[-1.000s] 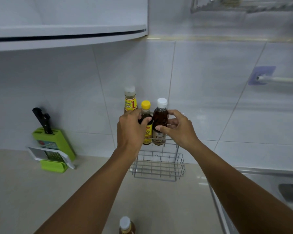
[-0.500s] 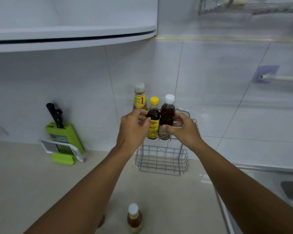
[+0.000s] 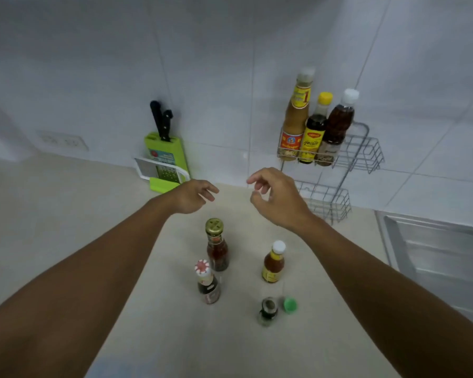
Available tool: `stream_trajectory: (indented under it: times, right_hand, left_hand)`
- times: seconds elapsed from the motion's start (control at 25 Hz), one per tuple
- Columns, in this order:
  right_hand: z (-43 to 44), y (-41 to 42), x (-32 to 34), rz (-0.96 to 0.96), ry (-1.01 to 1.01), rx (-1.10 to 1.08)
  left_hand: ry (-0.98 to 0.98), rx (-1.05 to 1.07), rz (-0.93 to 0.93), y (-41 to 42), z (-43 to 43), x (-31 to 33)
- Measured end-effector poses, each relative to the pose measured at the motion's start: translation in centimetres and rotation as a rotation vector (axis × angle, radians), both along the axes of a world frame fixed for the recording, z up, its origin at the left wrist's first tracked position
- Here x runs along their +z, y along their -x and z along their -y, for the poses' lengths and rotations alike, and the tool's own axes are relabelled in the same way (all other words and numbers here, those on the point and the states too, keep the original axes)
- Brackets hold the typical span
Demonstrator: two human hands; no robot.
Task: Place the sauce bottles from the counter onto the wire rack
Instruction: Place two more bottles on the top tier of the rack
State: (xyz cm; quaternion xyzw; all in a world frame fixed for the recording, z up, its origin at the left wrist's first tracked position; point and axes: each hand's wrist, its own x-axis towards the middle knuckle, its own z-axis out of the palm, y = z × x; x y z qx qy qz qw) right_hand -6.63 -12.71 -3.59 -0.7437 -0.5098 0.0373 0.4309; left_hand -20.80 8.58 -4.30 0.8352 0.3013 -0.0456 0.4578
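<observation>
Both hands hang empty over the counter (image 3: 66, 227): left hand (image 3: 193, 195) loosely spread, right hand (image 3: 277, 199) loosely curled. Three sauce bottles (image 3: 316, 132) stand on the wire rack (image 3: 366, 154) far right; more bottles (image 3: 216, 245) wait nearer.

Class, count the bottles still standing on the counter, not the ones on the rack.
5: gold-capped bottle, red-and-white-capped bottle, white-capped bottle, small dark bottle, and a blurred green-capped one beside it.
</observation>
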Motion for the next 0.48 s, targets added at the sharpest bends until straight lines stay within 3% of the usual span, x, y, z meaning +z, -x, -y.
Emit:
stream_trajectory:
  times: [0.12,0.2,0.32,0.48]
  right_hand:
    - [-2.3,4.4,-2.1,-0.097,0.429,0.227]
    - [-3.7,6.1,-3.5,-0.075,0.565,0.259]
    - [-5.0,7.5,-4.6,-0.037,0.609,0.196]
    - [-5.5,7.8,-5.1,-0.04,0.58,0.141]
  left_hand:
    - [0.037,-0.1,-0.11,3.6,-0.6,-4.4]
    - [-0.004,-0.179,-0.159,4.8,0.2,-6.8]
    - [0.111,-0.222,-0.137,5.2,1.4,-9.6]
    - [0.127,-0.177,-0.059,4.9,2.7,-12.4]
